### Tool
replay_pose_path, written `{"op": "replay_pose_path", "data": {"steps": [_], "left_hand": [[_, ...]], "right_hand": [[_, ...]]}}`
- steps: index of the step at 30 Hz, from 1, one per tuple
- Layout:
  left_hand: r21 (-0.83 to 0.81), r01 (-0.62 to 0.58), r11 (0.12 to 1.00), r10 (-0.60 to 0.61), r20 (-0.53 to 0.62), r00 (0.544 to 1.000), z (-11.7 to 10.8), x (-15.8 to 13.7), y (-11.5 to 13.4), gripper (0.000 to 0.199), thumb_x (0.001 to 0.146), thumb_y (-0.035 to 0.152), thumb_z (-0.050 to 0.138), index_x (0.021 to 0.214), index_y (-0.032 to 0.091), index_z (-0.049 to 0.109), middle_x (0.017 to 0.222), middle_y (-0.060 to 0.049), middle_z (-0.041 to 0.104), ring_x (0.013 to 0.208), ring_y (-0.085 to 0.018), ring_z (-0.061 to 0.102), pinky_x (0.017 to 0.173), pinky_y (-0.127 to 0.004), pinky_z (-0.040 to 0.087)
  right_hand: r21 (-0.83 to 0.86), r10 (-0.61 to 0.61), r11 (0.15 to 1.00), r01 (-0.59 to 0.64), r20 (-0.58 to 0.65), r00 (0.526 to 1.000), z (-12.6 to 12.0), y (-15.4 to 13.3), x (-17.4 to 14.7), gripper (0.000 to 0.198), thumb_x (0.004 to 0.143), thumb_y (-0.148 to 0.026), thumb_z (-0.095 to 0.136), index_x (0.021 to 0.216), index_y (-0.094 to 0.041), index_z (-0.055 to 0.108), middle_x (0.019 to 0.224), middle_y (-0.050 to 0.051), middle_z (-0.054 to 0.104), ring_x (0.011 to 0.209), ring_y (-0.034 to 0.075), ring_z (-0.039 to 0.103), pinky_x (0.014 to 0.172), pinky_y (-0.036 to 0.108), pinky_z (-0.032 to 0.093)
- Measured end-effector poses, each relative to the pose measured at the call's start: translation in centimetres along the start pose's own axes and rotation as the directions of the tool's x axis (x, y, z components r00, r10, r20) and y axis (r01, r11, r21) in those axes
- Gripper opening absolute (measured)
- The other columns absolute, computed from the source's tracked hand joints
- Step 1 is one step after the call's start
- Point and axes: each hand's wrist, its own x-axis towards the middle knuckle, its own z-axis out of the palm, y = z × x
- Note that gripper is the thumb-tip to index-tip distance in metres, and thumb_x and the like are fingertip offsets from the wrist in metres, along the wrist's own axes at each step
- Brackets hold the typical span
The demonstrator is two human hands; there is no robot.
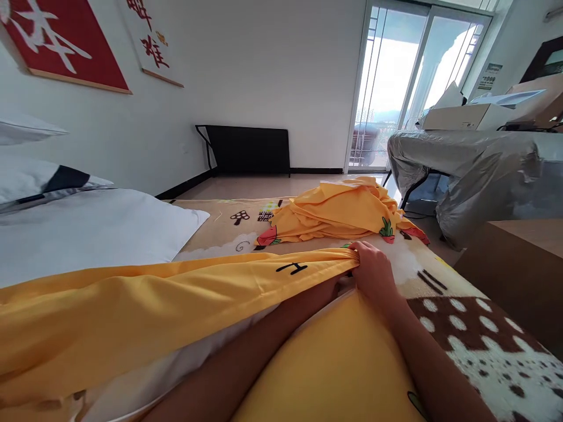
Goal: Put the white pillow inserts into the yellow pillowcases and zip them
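Note:
A yellow pillowcase (pixel 211 293) with a small black print stretches across the front of the view, its edge drawn tight towards the right. My right hand (pixel 375 271) is closed round the bunched end of that edge. My left forearm reaches forward between the stretched band and the yellow fabric in front of me. At its end, my left hand (pixel 345 283) is mostly hidden under the cloth and behind my right hand, so its fingers do not show. White material (pixel 193 360) shows between the band and my left arm.
A crumpled heap of yellow printed fabric (pixel 338 211) lies farther back on the patterned bed cover (pixel 457 322). White pillows (pixel 97 225) are at left. Right of the bed stand a wooden cabinet (pixel 510 281) and a plastic-covered table (pixel 461 158). A black folded panel (pixel 250 149) leans against the wall.

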Motion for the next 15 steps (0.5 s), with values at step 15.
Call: {"op": "replay_pose_path", "data": {"steps": [15], "left_hand": [[-0.086,0.098,0.991,-0.102,-0.04,0.994,2.1,0.9,-1.2,0.045,0.085,0.035,0.05,0.13,0.027,0.048,0.141,-0.004,0.045,0.129,-0.027,0.039,0.112,-0.046,0.025]], "right_hand": [[0.164,-0.095,0.981,0.107,-0.078,0.992,0.6,0.8,0.5,0.034,0.062,-0.004,0.044,0.084,-0.02,0.065,0.089,0.005,0.067,0.084,0.019,0.059,0.07,0.024,0.037]]}}
